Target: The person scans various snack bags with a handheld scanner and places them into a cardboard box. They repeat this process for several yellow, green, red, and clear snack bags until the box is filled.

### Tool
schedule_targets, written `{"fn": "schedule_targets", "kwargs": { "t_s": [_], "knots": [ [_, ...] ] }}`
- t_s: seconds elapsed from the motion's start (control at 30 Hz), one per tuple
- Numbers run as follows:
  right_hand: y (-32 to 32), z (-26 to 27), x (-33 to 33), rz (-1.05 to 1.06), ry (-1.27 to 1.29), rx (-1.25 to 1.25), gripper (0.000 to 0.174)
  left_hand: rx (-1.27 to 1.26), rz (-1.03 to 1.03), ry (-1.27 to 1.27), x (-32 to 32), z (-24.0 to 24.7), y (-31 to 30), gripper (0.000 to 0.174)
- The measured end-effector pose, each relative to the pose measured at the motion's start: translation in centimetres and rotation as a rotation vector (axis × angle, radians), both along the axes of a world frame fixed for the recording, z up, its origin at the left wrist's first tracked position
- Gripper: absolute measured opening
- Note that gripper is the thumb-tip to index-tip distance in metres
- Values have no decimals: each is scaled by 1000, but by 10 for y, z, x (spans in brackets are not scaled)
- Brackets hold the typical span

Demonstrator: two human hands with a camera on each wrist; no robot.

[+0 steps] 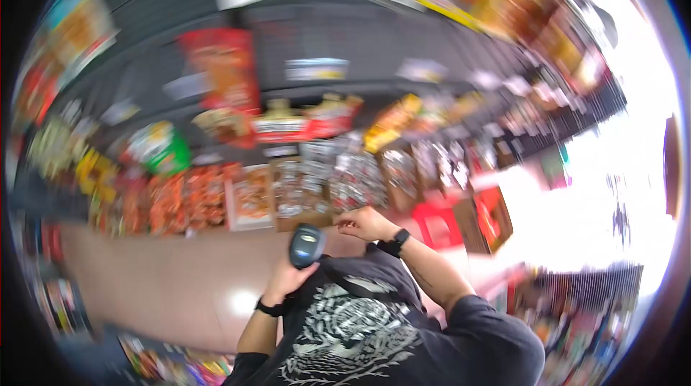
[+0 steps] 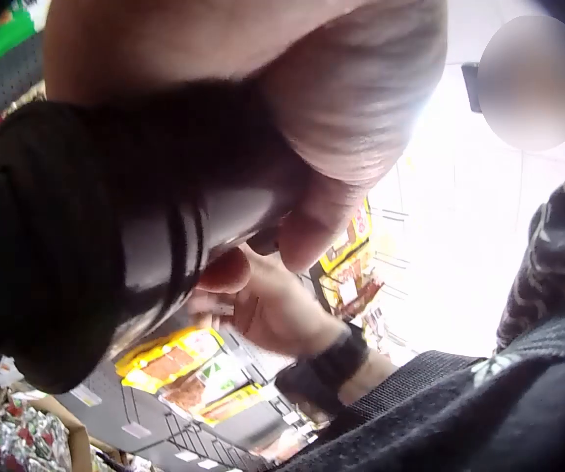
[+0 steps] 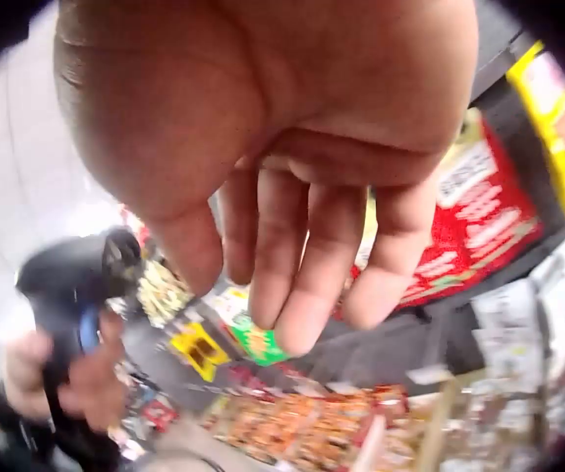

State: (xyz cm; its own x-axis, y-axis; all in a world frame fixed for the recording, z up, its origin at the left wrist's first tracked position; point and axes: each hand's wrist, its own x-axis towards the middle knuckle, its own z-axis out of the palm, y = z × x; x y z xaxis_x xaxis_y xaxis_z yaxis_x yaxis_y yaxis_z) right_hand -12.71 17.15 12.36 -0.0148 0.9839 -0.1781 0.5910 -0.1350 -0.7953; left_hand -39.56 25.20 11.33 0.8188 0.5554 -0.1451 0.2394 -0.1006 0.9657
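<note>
Holding a black scanner (image 1: 307, 244) in the left hand (image 1: 286, 279), fingers curled tight round its handle, up near the chest. From the left wrist, only the dark handle, big and blurry. Right hand (image 1: 367, 224) just beside the scanner, holding nothing. From the right wrist, fingers (image 3: 292, 265) hanging loose and a bit apart, with snack bags (image 1: 205, 199) on shelves behind.

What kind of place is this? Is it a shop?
Most likely a shop, in a snack aisle. The dark shelving is packed with bright snack packets, and the left hand holds what looks like a barcode scanner.
</note>
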Motion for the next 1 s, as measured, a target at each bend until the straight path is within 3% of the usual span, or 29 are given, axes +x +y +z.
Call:
{"fn": "schedule_targets", "kwargs": {
  "t_s": [0.1,0.17,0.27,0.3,0.33,0.4,0.5,0.53,0.6,0.63,0.7,0.8,0.83,0.87,0.97,1.0],
  "knots": [
    [-128,-83,46,-418,-200,-215,33,7,-140,19,42,5,3,39],
    [-202,-110,82,-686,-251,-301,34,0,-213,54,70,13,-3,38],
    [-297,-144,135,-1233,-248,-228,23,-41,-330,91,119,12,-15,34],
    [-337,-185,162,-1416,-197,-83,21,0,-398,159,137,23,-23,33],
    [-355,-171,177,-1517,-279,-77,20,38,-461,227,156,30,-29,32],
    [-382,-146,212,-1646,-349,-240,20,69,-476,226,197,34,-51,31],
    [-422,-155,265,-1632,-479,-271,20,1,-399,282,250,36,-85,33],
    [-424,-137,277,-1546,-501,-269,21,2,-406,306,264,37,-100,33],
    [-445,-166,308,-1275,-381,-302,23,5,-339,321,293,36,-123,23],
    [-443,-156,319,-1283,-363,-310,23,11,-365,293,302,28,-134,20],
    [-433,-141,334,-1247,-920,-236,24,12,-385,304,319,16,-155,20],
    [-448,-169,365,-1067,-857,-271,24,19,-398,349,341,15,-178,31],
    [-458,-183,382,-1139,-547,-500,21,23,-401,365,351,22,-184,31],
    [-473,-194,392,-1383,-450,-495,19,30,-408,379,359,27,-189,31],
    [-534,-200,412,-1997,-433,-270,17,9,-369,403,366,27,-193,28],
    [-558,-211,413,-2136,-471,-312,19,-12,-335,422,368,27,-195,27]
  ]
}}
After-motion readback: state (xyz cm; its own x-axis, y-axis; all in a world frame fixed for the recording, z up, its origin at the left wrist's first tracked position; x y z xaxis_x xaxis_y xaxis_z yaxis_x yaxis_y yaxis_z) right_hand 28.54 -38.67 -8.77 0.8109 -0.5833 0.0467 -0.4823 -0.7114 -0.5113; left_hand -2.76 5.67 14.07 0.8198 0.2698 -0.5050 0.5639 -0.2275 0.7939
